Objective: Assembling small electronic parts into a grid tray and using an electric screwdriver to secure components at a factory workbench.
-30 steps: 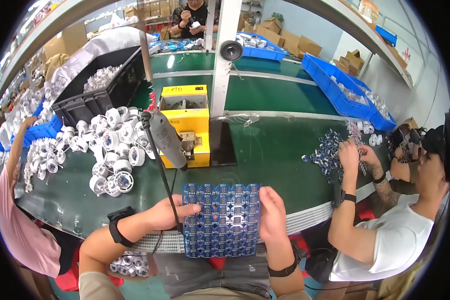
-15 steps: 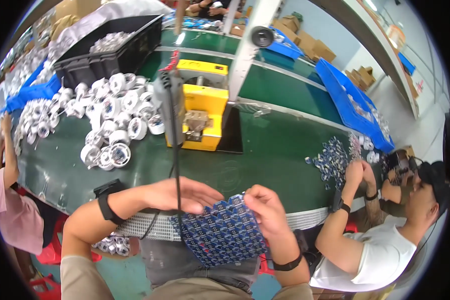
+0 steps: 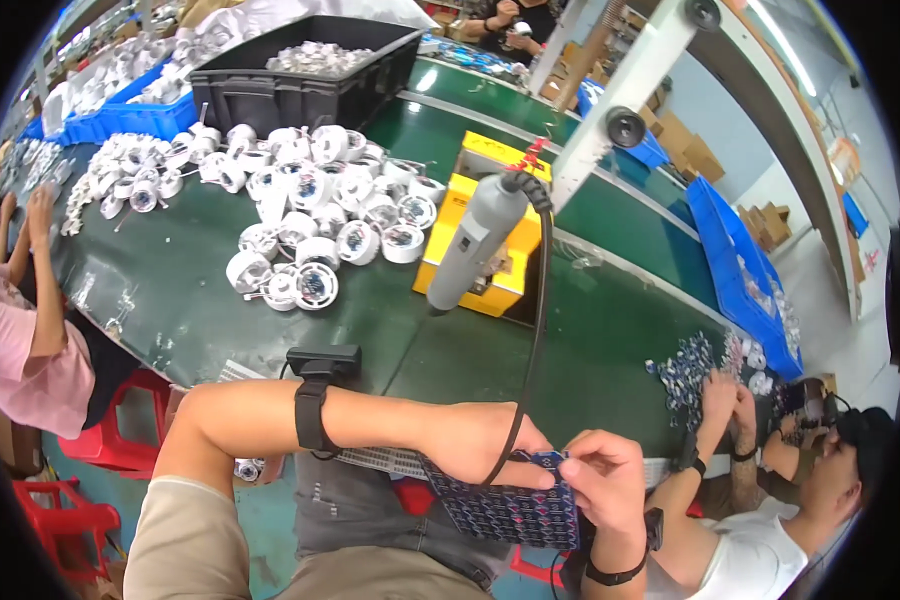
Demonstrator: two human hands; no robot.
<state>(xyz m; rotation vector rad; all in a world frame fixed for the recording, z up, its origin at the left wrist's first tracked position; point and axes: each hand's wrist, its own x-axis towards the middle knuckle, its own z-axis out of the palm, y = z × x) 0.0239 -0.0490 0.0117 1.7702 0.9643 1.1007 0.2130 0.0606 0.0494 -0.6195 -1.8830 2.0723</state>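
Note:
A blue panel of many small circuit boards (image 3: pixel 510 518) hangs tilted over my lap at the table's front edge. My left hand (image 3: pixel 480 445) reaches across its top edge. The left thumb lies along the panel's face, and the other fingers are partly hidden behind it. At the panel's upper right corner, my right hand (image 3: pixel 607 480) pinches the edge between thumb and fingers. A black cable passes in front of my left hand. It leads up to a grey, cylindrical electric screwdriver (image 3: pixel 475 245) hanging above the table.
A yellow bench machine (image 3: pixel 505 290) stands behind the screwdriver. White round camera housings (image 3: pixel 315 285) are heaped to its left, before a black crate (image 3: pixel 260 105). At right, a co-worker's hands (image 3: pixel 725 405) work by loose small boards (image 3: pixel 685 380) and a blue tray (image 3: pixel 715 235). Another person sits far left.
The view has swung, shifting the table's contents. My left hand has moved right along the panel, its thumb now against the face near my right hand. The panel hangs more steeply.

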